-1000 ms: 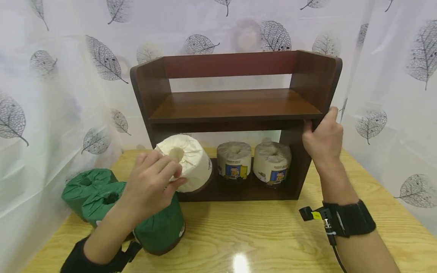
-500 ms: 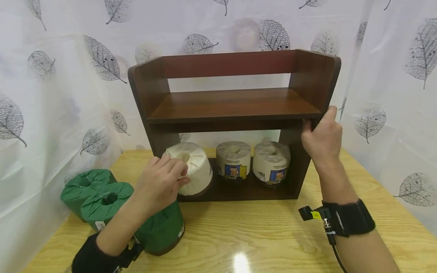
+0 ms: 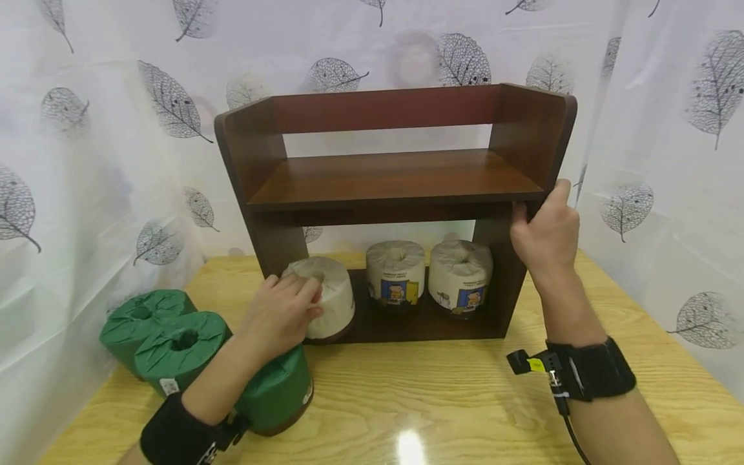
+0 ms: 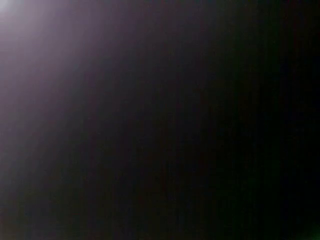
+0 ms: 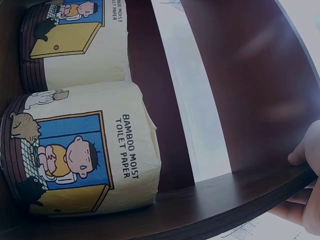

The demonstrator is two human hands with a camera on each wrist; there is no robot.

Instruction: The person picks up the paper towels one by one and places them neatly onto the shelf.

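Note:
A white-wrapped toilet roll (image 3: 339, 297) stands at the left end of the lower level of a dark wooden shelf (image 3: 401, 177). My left hand (image 3: 279, 313) holds it by the top, with curled fingers at the centre hole; the fingertips are partly hidden. On the same level, to the right, two more white toilet rolls, a middle one (image 3: 395, 261) and a right one (image 3: 461, 271), stand upright with printed cartoon fronts. My right hand (image 3: 549, 232) grips the shelf's right side panel, thumb inside; part of that hand (image 5: 307, 175) shows in the right wrist view.
Green-wrapped rolls stand on the wooden table (image 3: 401, 394) at the left: a back one (image 3: 142, 316), a middle one (image 3: 183, 349) and a front one (image 3: 281, 391), partly behind my left forearm. A leaf-patterned curtain (image 3: 372, 45) hangs behind. The left wrist view is almost black.
My left hand has lowered the tilted white roll onto the shelf's lower level, where it now sits more upright. My right hand keeps its grip on the side panel.

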